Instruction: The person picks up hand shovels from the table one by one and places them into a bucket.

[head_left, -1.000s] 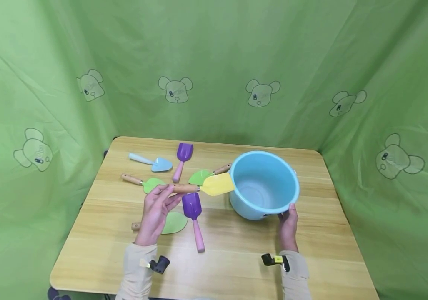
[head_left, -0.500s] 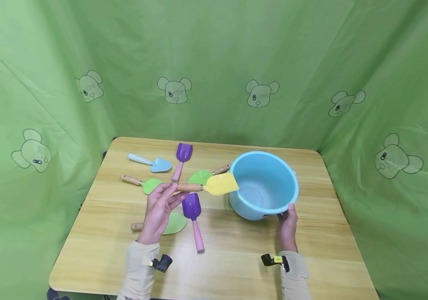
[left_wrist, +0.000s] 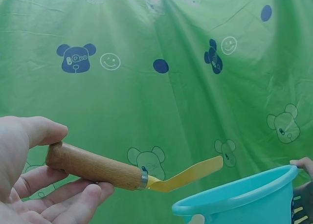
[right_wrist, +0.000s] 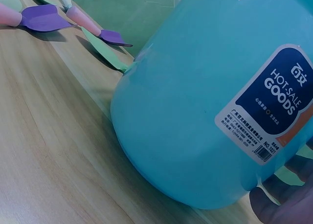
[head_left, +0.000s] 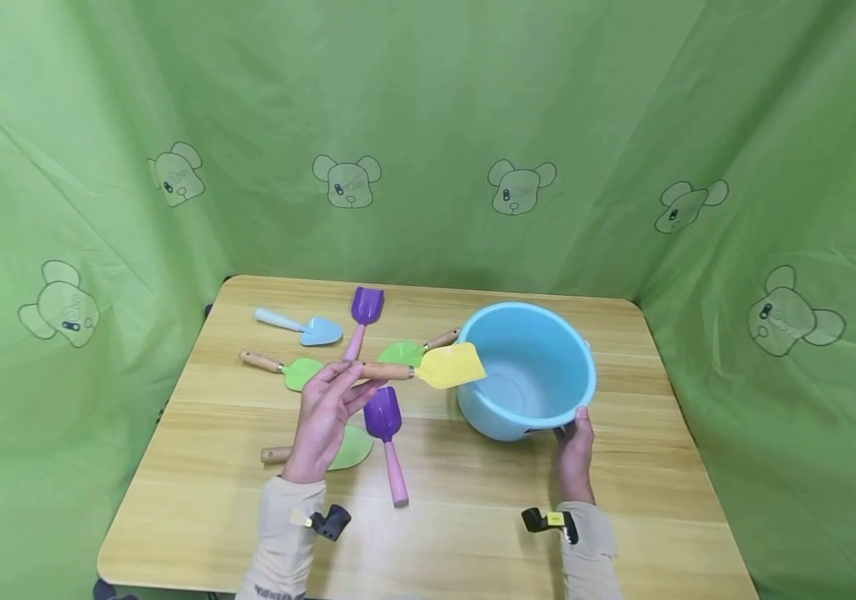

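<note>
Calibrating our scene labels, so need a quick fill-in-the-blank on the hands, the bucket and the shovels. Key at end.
The left hand holds a shovel whose blade is ____.
The right hand holds the bucket, whose label reads HOT-SALE ____.
The pink-handled shovels on the table have ____ blades.
Missing words: yellow; GOODS; purple.

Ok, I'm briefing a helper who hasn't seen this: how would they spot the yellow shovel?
Find the blue bucket on the table. At its left, the left hand holds the yellow shovel by its wooden handle. Only it is yellow and held up; the other shovels, lying on the table, are green, purple or light blue.
</note>
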`<state>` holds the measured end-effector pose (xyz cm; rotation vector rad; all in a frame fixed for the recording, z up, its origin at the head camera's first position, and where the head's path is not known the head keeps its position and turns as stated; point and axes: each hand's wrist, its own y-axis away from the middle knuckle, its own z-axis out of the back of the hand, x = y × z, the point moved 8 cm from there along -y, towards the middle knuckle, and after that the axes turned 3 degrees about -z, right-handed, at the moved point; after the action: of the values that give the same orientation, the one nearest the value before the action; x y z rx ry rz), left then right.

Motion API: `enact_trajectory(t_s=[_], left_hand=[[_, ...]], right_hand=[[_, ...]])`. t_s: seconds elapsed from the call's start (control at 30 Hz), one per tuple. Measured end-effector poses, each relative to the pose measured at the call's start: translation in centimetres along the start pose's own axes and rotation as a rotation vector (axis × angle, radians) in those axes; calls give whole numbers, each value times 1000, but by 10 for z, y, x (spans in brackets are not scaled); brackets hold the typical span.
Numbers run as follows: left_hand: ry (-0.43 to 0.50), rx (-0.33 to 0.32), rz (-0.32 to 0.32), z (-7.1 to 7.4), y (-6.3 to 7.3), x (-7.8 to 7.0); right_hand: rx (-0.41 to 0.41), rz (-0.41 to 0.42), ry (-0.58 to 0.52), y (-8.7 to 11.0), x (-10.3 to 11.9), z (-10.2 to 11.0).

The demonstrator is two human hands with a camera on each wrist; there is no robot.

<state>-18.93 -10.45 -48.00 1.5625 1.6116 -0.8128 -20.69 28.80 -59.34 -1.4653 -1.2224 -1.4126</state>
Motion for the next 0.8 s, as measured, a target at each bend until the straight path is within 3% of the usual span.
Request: enact_trajectory(t_s=[0.4, 0.63, 0.8], left_hand=[[2, 15, -1, -9, -2, 1], [-7, 94, -26, -17, -4, 3], [-29, 98, -24, -19, -6, 7]], right_hand=[[-5, 3, -4, 0, 0, 2], [-50, -17, -64, -3, -3, 3], [-51, -27, -60, -3, -5, 4]])
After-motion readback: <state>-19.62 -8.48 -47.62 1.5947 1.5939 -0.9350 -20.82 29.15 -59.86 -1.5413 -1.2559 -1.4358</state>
